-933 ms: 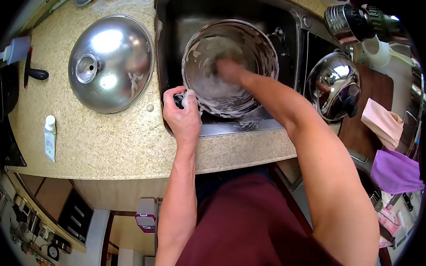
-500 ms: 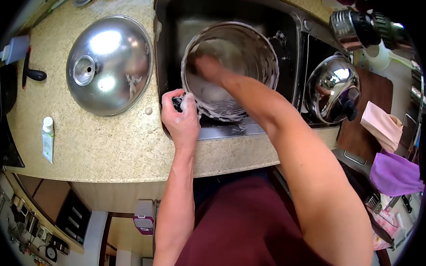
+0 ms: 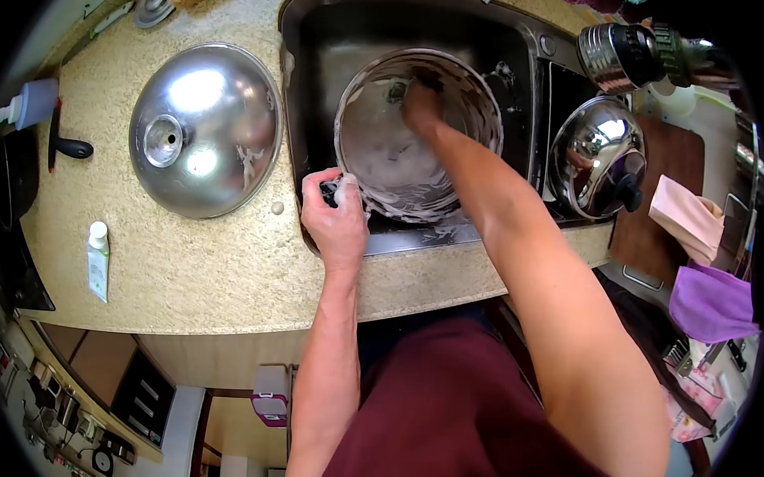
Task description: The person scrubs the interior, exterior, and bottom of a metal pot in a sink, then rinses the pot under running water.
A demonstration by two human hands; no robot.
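Note:
A large metal pot (image 3: 346, 122) coated with white suds sits tilted in the sink. My left hand (image 3: 336, 224), foamy on the fingers, is closed around the pot's black side handle (image 3: 329, 190) at the near left. Down inside the pot is my right hand (image 3: 422, 111), pressed toward the far part of the interior with its fingers curled. Something dark shows at its fingertips, too unclear to name. Suds streak the pot's inner wall on the right and near sides.
Around the pot is the dark sink (image 3: 323, 31). A domed lid (image 3: 220, 138) lies on the counter at left, near a white bottle (image 3: 98, 264). At right are a shiny lid (image 3: 594, 154), a brown board (image 3: 675, 157), a faucet (image 3: 620, 57) and a purple cloth (image 3: 712, 304).
My right hand has moved from the pot's left side toward its far middle. My left hand keeps hold of the handle. The whole view has shifted slightly.

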